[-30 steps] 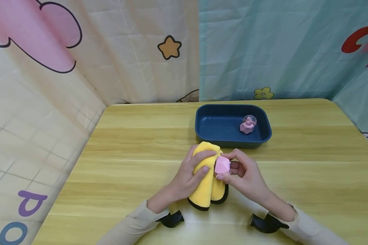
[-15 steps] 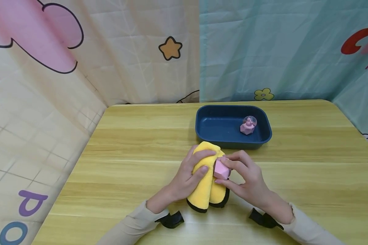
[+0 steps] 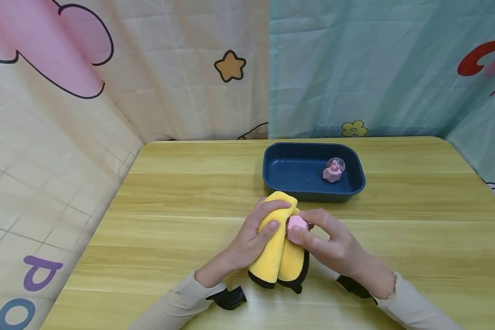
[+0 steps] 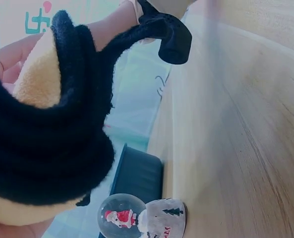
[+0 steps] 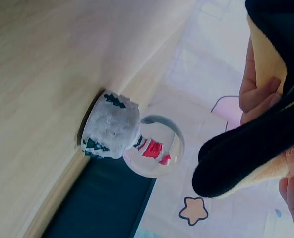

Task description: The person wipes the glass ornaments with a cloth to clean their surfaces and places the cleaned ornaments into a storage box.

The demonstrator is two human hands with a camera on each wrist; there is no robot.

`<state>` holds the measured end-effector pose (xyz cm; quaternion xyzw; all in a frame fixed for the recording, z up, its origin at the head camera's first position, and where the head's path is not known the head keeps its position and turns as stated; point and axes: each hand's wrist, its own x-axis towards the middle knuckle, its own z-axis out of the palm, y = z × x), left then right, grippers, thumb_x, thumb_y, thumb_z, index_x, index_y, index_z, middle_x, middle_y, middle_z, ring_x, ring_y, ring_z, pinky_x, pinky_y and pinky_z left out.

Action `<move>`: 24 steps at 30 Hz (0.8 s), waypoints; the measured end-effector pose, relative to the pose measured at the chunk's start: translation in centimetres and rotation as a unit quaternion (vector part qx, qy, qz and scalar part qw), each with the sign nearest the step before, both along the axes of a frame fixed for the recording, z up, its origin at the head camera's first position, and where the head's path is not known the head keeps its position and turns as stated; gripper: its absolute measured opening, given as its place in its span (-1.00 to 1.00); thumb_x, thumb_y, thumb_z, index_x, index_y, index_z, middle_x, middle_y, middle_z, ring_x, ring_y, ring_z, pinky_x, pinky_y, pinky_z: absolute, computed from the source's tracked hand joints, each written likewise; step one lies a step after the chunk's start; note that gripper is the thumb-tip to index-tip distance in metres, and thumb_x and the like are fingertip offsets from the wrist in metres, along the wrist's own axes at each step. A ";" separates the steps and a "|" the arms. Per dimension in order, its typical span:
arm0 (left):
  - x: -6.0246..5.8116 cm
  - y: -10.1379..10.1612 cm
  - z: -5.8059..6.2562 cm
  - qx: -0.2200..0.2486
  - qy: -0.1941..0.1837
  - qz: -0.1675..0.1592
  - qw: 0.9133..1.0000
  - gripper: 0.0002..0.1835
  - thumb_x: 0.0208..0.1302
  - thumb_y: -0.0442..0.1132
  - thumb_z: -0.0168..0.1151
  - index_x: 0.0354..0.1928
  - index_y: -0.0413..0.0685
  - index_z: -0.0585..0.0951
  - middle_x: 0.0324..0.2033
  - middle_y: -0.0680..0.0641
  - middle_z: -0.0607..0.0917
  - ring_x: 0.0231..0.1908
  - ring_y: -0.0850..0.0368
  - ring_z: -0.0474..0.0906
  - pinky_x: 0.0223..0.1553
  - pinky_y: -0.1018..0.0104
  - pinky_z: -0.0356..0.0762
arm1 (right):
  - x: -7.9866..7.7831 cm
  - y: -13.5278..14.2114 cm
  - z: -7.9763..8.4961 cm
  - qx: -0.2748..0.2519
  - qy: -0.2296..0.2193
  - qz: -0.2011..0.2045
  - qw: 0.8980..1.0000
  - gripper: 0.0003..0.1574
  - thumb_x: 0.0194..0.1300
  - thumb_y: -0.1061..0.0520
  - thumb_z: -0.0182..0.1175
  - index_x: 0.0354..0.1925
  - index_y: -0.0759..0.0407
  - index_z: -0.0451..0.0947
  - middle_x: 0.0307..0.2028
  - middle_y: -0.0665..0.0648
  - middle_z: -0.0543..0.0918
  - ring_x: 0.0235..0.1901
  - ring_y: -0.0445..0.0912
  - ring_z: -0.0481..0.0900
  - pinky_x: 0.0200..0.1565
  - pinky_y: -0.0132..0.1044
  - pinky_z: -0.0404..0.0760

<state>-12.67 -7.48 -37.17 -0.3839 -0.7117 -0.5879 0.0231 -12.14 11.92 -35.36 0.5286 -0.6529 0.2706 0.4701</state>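
Observation:
My left hand (image 3: 247,245) grips a folded yellow cloth (image 3: 268,261) with black edging, in the middle of the head view. Thumb and fingers of my right hand (image 3: 340,245) pinch a pink snow globe (image 3: 297,224) by its faceted base, against the cloth's right side. Its dome is hidden by the cloth and fingers. Black edging of the cloth fills much of both wrist views. Below the hands, a Santa snow globe (image 5: 112,126) with a white base stands on the table; the head view hides it behind the hands and cloth.
A dark blue bin (image 3: 313,196) stands at the back, just beyond the hands. Inside, at its right end, sits another pink snow globe (image 3: 332,173) with a clear dome. Printed curtains (image 3: 181,68) hang behind the wooden table (image 3: 181,192).
My right hand has turned the pink snow globe and shifted its fingers round it. The cloth's lower edge has swung slightly downward and opened, while the left hand keeps its grip.

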 end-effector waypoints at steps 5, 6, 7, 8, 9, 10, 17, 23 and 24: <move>0.0 0.0 0.0 -0.003 -0.011 0.000 1.000 -0.68 0.47 -0.14 -0.17 0.17 -0.03 0.36 0.09 -0.16 0.42 0.03 0.05 0.35 -0.06 0.31 0.47 | 0.0 0.1 0.2 0.009 0.013 -0.010 1.000 -0.89 0.34 0.21 0.09 -0.24 0.17 0.56 -0.36 0.26 0.54 -0.44 -0.03 0.55 -0.39 -0.38 0.57; 0.0 0.0 0.0 -0.004 -0.014 -0.001 1.000 -0.68 0.47 -0.14 -0.18 0.17 -0.03 0.36 0.09 -0.16 0.42 0.03 0.05 0.35 -0.06 0.31 0.47 | 0.0 0.1 0.3 0.011 0.013 -0.013 1.000 -0.89 0.34 0.21 0.08 -0.24 0.16 0.56 -0.36 0.26 0.54 -0.44 -0.03 0.55 -0.38 -0.37 0.58; 0.0 0.0 0.1 -0.004 -0.018 -0.001 1.000 -0.67 0.47 -0.14 -0.18 0.18 -0.02 0.36 0.09 -0.16 0.41 0.02 0.06 0.36 -0.07 0.31 0.48 | 0.1 0.1 0.3 0.012 0.012 -0.016 1.000 -0.88 0.35 0.20 0.08 -0.25 0.16 0.57 -0.37 0.25 0.54 -0.44 -0.04 0.55 -0.38 -0.37 0.58; 0.0 0.0 0.1 -0.004 -0.020 -0.001 1.000 -0.67 0.47 -0.14 -0.18 0.18 -0.02 0.36 0.08 -0.16 0.41 0.01 0.06 0.36 -0.08 0.32 0.48 | 0.1 0.1 0.3 0.014 0.012 -0.020 1.000 -0.87 0.35 0.19 0.08 -0.25 0.15 0.57 -0.37 0.25 0.54 -0.43 -0.04 0.56 -0.37 -0.37 0.59; 0.1 0.1 0.1 -0.003 -0.024 -0.001 1.000 -0.67 0.47 -0.13 -0.18 0.18 -0.02 0.36 0.08 -0.16 0.41 0.00 0.07 0.37 -0.09 0.32 0.49 | 0.1 0.1 0.3 0.014 0.009 -0.021 1.000 -0.87 0.35 0.19 0.08 -0.26 0.15 0.57 -0.37 0.24 0.54 -0.43 -0.04 0.56 -0.37 -0.38 0.59; 0.1 0.1 0.1 -0.003 -0.026 0.000 1.000 -0.67 0.47 -0.13 -0.18 0.18 -0.02 0.36 0.07 -0.17 0.41 -0.02 0.08 0.38 -0.11 0.32 0.49 | 0.1 0.1 0.3 0.012 0.006 -0.018 1.000 -0.87 0.35 0.17 0.09 -0.27 0.16 0.58 -0.37 0.24 0.55 -0.43 -0.05 0.56 -0.36 -0.39 0.59; 0.1 0.2 -0.2 0.004 -0.025 0.007 1.000 -0.67 0.47 -0.17 -0.16 0.19 -0.02 0.36 0.07 -0.17 0.40 -0.03 0.09 0.40 -0.09 0.32 0.50 | -0.2 0.5 -0.7 0.010 -0.036 -0.023 0.999 -0.79 0.31 0.06 0.15 -0.27 0.19 0.60 -0.37 0.26 0.58 -0.42 -0.05 0.59 -0.26 -0.39 0.62; 0.0 0.2 -0.4 -0.004 0.002 0.016 1.000 -0.68 0.46 -0.19 -0.13 0.18 -0.01 0.37 0.04 -0.17 0.42 -0.06 0.09 0.41 -0.12 0.33 0.51 | -0.1 1.0 -1.3 0.004 -0.077 -0.027 0.997 -0.67 0.29 -0.03 0.16 -0.22 0.21 0.61 -0.32 0.27 0.56 -0.35 -0.03 0.57 -0.23 -0.41 0.63; 0.1 0.2 -0.4 -0.007 0.006 0.017 1.000 -0.68 0.45 -0.19 -0.12 0.18 -0.01 0.37 0.03 -0.17 0.42 -0.08 0.09 0.41 -0.13 0.33 0.51 | -0.1 1.1 -1.3 0.000 -0.084 -0.023 0.996 -0.65 0.27 -0.05 0.17 -0.22 0.22 0.61 -0.32 0.28 0.56 -0.34 -0.03 0.57 -0.22 -0.42 0.62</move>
